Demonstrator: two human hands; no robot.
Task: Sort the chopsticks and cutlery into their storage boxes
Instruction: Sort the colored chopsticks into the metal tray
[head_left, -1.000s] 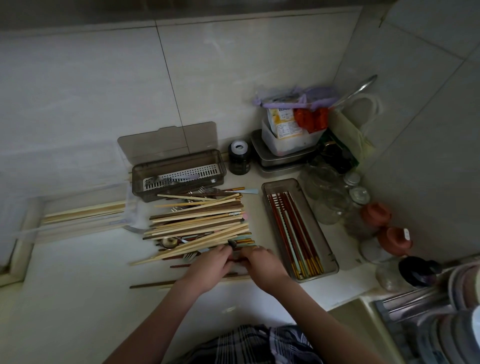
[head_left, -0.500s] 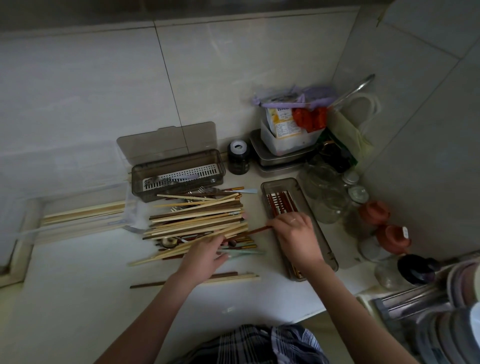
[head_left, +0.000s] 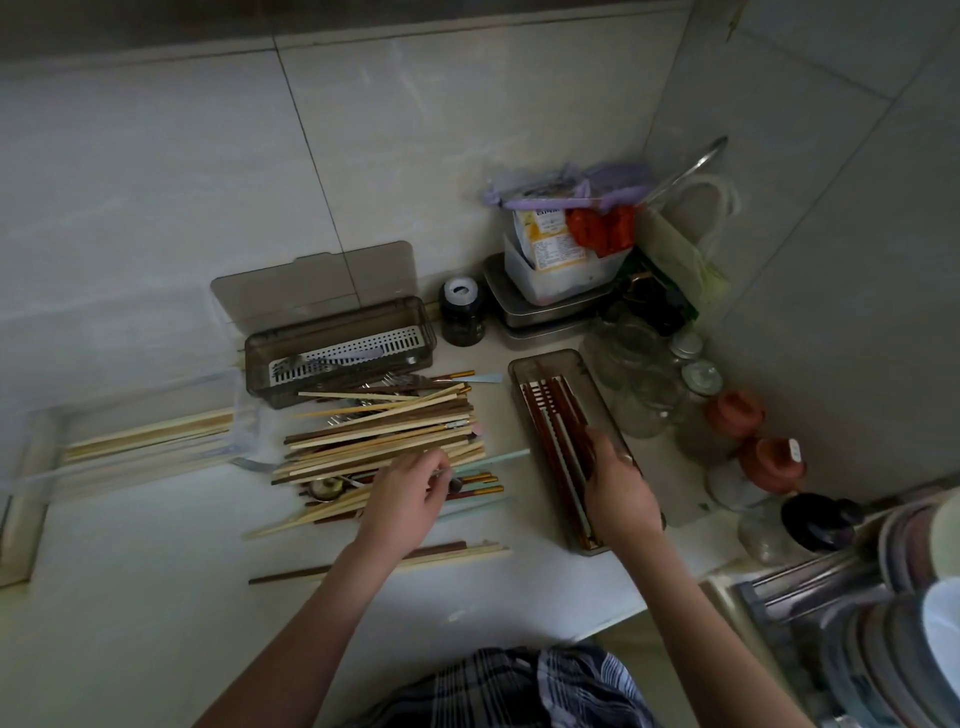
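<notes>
Head view, red chopsticks in right box, cutlery in rear box

**Dim corner, soft at the edges**

I saw a dim, grey scene with flat light and only faint shadows. The wall tiles at twelve o'clock carried a pale sheen. Wide-angle bending curved the counter toward eight o'clock. The plates at four o'clock were blurred, and the clear box at nine o'clock looked smeared.

Print on yellow-white packet in tub, too blurred to read, no other txt
</notes>
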